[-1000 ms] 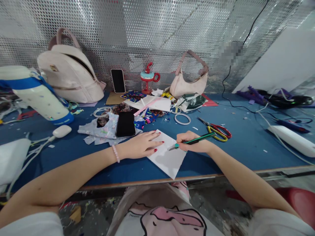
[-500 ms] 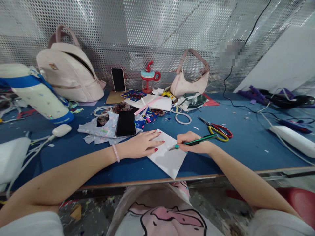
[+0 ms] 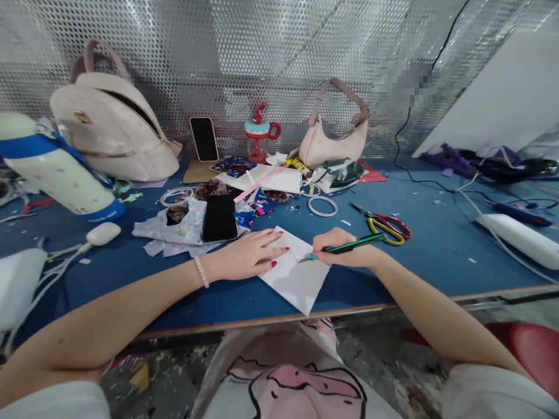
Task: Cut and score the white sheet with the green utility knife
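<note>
A white sheet of paper (image 3: pixel 301 285) lies at a slant near the table's front edge. Flat on its left side rests my left hand (image 3: pixel 244 256), fingers spread. My right hand (image 3: pixel 334 247) is closed around a slim green and black pen-shaped tool (image 3: pixel 356 243). Its thin grey tip points at the middle of the sheet; whether it is a pen or a craft knife I cannot tell. Right of that hand lie scissors (image 3: pixel 386 226) with red and yellow handles. Just beyond my left hand, a black phone (image 3: pixel 219 218) sits on pale patterned fabric (image 3: pixel 183 224).
Paper and fabric scraps, a white ring (image 3: pixel 323 206) and a red-handled cup (image 3: pixel 257 139) are farther back. A bottle (image 3: pixel 61 169) and backpack (image 3: pixel 113 128) stand left, a handbag (image 3: pixel 334 137) behind. Cables and a long white device (image 3: pixel 519 240) lie right.
The whole view has shifted slightly. My left hand stays flat on the paper, and my right hand keeps its grip with the tool tip at almost the same spot.
</note>
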### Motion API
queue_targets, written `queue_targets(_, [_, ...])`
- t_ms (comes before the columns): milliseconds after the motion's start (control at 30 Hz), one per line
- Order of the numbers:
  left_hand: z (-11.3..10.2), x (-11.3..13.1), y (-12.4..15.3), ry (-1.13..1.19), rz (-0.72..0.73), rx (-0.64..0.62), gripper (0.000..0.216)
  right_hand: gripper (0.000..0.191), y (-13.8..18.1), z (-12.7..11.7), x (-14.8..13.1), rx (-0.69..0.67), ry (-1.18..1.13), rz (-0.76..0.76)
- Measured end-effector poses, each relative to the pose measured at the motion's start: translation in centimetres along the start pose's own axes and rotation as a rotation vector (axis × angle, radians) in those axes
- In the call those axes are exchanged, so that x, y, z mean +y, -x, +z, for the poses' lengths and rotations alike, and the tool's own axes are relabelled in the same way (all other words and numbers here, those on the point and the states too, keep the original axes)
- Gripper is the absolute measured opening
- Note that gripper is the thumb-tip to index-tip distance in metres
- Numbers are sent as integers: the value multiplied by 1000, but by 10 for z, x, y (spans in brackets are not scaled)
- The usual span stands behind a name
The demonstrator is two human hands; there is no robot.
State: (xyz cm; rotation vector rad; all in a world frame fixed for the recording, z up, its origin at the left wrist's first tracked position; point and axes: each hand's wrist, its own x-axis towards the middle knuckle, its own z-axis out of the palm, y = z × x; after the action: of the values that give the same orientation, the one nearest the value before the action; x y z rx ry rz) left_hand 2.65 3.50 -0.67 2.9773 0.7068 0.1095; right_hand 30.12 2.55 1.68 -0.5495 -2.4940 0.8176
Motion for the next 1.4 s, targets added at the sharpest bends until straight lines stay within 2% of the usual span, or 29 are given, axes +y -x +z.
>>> queue_targets(333, [1, 0, 1, 18, 7, 14, 45, 21, -2, 1, -4, 10, -32, -18])
queue_targets(833, [0, 0, 0, 29, -3, -2, 45, 28, 0, 0, -4, -74, 20, 39])
queue_targets(1100, [-2, 0, 0, 26, -11, -25, 45, 24, 1, -3, -3, -92, 7, 17])
queue_targets(1400, [2, -2, 1, 14, 6, 4, 43, 24, 4, -7, -5, -109, -14, 29])
